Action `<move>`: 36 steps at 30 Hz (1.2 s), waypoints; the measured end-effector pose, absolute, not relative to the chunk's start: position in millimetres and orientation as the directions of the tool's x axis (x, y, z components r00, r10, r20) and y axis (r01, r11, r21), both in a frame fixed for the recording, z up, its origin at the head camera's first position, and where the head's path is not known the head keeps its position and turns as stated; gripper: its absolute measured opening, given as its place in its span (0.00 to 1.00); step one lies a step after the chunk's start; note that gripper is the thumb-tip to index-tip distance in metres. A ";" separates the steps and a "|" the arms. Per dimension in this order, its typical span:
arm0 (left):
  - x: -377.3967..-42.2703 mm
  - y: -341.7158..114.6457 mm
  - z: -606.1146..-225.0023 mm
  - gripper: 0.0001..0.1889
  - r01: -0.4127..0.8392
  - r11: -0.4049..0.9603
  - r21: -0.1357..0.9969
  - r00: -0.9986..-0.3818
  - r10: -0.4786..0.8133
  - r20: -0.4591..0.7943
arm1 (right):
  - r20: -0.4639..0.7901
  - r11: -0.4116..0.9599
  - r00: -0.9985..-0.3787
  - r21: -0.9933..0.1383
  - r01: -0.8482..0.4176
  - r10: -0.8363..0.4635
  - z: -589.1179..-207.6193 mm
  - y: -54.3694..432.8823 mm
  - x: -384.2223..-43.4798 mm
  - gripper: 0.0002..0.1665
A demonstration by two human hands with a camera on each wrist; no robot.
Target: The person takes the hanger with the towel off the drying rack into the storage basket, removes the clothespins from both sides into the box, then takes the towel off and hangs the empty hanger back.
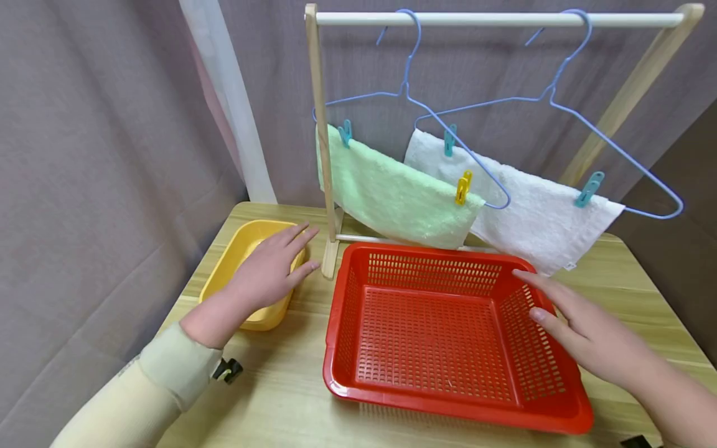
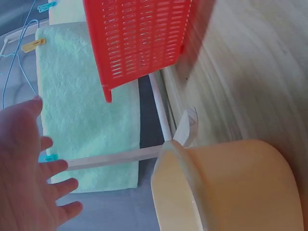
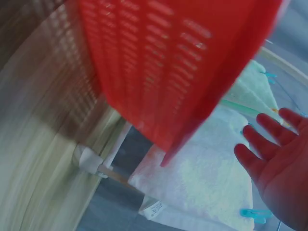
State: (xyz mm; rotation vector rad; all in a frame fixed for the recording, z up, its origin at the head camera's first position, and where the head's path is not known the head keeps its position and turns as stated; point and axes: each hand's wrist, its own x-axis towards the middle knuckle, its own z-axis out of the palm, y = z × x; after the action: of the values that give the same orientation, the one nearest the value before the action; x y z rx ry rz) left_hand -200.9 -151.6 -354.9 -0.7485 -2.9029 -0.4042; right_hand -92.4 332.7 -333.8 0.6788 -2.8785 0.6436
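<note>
My left hand (image 1: 269, 264) hovers over the yellow basin (image 1: 209, 287), its fingers extended and nothing in them. On the other side, my right hand (image 1: 588, 330) is held above the right rim of the red basket (image 1: 448, 414), fingers straight and likewise holding nothing. The perforated basket has no contents. Behind it, a green towel (image 1: 392, 186) hangs from a blue hanger (image 1: 411, 68), clipped by a teal clothespin (image 1: 345, 132) and a yellow clothespin (image 1: 463, 186). A white towel (image 1: 521, 199) hangs from a second blue hanger (image 1: 551, 87) with two teal clothespins (image 1: 589, 189).
A wooden rack with a white rail (image 1: 493, 20) stands at the back of the wooden table (image 1: 269, 398); its left post (image 1: 321, 124) rises between basin and basket. Grey curtains (image 1: 112, 155) hang behind and to the left.
</note>
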 end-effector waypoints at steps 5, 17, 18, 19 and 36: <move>-207.2 -149.2 -346.4 0.34 0.411 0.839 0.357 -0.910 0.354 0.214 | 0.220 0.772 -0.918 -0.497 -0.397 -0.331 -325.4 326.3 -97.2 0.32; -231.2 -151.0 -326.4 0.33 0.225 0.718 0.658 -0.971 0.113 0.209 | 0.258 0.725 -0.950 -0.618 -0.304 -0.178 -297.3 309.2 -109.6 0.24; -233.0 -150.8 -325.3 0.33 0.224 0.707 0.671 -0.971 0.106 0.213 | 0.268 0.726 -0.948 -0.617 -0.305 -0.171 -295.7 307.9 -110.7 0.24; -234.9 -150.4 -324.5 0.33 0.224 0.696 0.683 -0.971 0.099 0.218 | 0.277 0.728 -0.948 -0.615 -0.302 -0.159 -294.1 306.3 -112.0 0.23; -274.8 -129.0 -320.7 0.28 0.282 0.418 0.864 -0.950 -0.002 0.311 | 0.479 0.751 -0.878 -0.585 -0.307 0.014 -266.8 287.2 -140.0 0.19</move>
State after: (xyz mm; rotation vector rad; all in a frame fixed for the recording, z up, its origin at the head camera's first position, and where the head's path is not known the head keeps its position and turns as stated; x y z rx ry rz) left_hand -274.8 -129.0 -320.7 -0.2445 -2.4112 -1.5458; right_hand -140.0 287.2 -266.8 0.2216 -2.4877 0.9434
